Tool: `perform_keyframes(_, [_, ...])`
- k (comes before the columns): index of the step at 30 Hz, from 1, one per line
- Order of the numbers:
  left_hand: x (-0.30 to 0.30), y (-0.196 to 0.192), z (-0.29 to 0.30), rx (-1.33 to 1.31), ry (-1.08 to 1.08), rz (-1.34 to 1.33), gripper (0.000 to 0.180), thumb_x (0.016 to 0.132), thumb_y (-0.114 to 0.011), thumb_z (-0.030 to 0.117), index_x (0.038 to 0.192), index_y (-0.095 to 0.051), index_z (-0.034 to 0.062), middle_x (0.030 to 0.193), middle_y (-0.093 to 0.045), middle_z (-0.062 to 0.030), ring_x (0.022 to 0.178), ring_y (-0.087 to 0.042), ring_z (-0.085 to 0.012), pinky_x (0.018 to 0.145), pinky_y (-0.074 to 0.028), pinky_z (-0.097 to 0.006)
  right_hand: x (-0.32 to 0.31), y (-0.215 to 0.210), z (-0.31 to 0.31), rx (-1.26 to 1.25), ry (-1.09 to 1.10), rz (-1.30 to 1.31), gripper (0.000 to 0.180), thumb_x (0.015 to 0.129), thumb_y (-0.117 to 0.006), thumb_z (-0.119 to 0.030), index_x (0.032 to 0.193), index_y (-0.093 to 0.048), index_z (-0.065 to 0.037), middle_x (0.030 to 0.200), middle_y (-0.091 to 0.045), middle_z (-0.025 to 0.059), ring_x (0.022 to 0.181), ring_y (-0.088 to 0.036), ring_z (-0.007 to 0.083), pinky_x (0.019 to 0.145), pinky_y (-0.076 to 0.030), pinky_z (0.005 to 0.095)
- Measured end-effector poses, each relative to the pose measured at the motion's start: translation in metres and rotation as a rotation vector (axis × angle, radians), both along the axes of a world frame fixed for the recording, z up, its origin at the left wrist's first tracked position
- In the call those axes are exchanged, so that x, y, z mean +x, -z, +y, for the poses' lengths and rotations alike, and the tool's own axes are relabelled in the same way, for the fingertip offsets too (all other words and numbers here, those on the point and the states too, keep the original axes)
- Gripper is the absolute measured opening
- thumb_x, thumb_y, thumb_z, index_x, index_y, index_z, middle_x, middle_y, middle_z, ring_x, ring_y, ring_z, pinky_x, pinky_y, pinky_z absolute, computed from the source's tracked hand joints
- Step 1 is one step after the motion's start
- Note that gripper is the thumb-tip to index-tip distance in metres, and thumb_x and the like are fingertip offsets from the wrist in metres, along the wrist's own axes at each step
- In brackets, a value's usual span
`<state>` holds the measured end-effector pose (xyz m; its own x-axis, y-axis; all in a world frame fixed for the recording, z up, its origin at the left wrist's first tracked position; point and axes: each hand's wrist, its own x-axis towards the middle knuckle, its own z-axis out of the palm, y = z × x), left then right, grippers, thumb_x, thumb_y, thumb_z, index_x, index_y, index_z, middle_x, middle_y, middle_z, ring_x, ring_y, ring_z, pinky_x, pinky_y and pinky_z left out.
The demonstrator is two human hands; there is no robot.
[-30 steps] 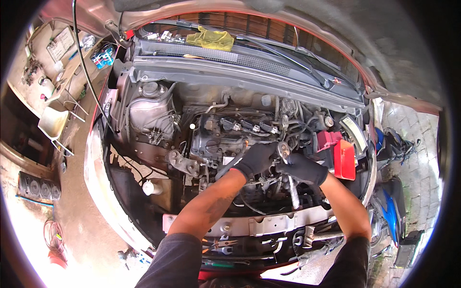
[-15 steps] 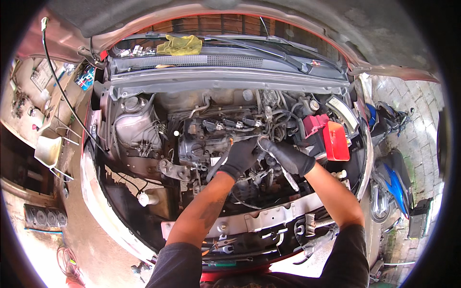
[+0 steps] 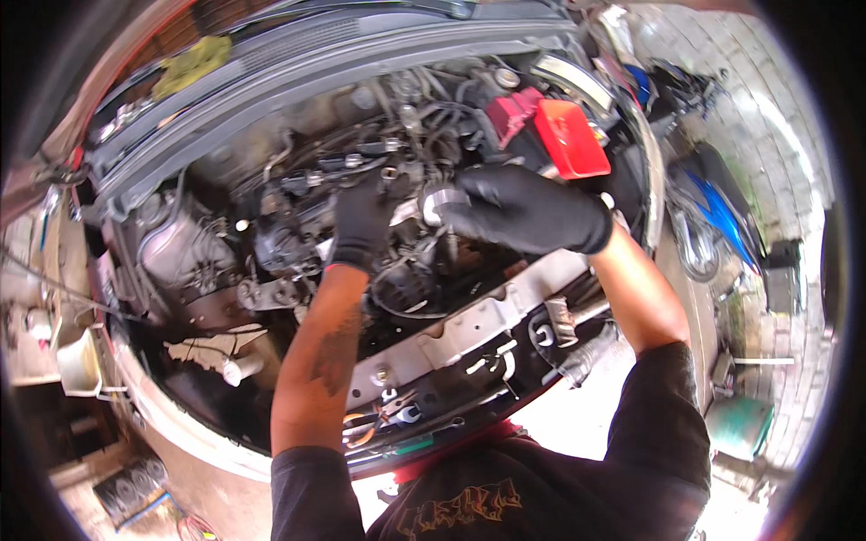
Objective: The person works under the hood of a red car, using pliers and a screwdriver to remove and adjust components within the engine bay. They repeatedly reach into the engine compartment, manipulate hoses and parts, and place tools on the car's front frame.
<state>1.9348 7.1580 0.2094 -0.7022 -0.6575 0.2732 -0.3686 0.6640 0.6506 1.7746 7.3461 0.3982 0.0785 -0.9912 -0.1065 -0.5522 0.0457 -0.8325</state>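
Note:
Both my hands wear black gloves over the engine [image 3: 298, 194] in the open engine bay. My left hand [image 3: 361, 221] is closed, its fingers curled near the ignition coils. A small round metal piece like a socket [image 3: 389, 173] shows at its fingertips. To its right, my right hand [image 3: 528, 209] points leftward, slightly blurred, its fingers closed about a shiny round metal piece [image 3: 436, 206]. That piece's exact kind is hard to make out. The two hands are a little apart, with hoses and engine parts between and beneath them.
A red tray [image 3: 572, 140] sits right of my hands, beside a red battery cover [image 3: 512, 115]. Pliers [image 3: 394, 408] and several wrenches lie along the front edge below the metal crossmember [image 3: 442, 338]. A yellow cloth [image 3: 192, 65] lies by the windshield. A blue-and-black motorbike [image 3: 726, 203] stands at right.
The view has shifted and tilted. My hands have moved apart, the right one drawing away to the right. The long metal handle under my right hand no longer shows.

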Motion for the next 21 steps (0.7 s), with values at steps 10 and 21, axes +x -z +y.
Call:
perform_keyframes(10, [-0.012, -0.033, -0.019, 0.090, 0.328, 0.143, 0.032, 0.094, -0.076, 0.031, 0.112, -0.074, 0.0039, 0.104, -0.076, -0.0209, 0.093, -0.074, -0.0385, 0.082, -0.057, -0.043, -0.078, 0.110, 0.206, 0.135, 0.102, 0.653, 0.024, 0.088, -0.070, -0.007, 0.111, -0.075, -0.010, 0.097, -0.073, 0.0112, 0.097, -0.070, 0.0322, 0.085, -0.056, 0.0454])
perform_keyframes(21, [-0.010, -0.035, -0.027, 0.077, 0.403, 0.144, 0.034, 0.090, -0.079, 0.036, 0.111, -0.077, 0.0091, 0.096, -0.076, -0.0192, 0.087, -0.073, -0.0385, 0.078, -0.057, -0.044, -0.092, 0.153, 0.244, 0.368, 0.203, 0.639, 0.032, 0.085, -0.068, -0.008, 0.116, -0.076, -0.011, 0.108, -0.075, 0.0182, 0.106, -0.071, 0.0378, 0.095, -0.056, 0.0480])
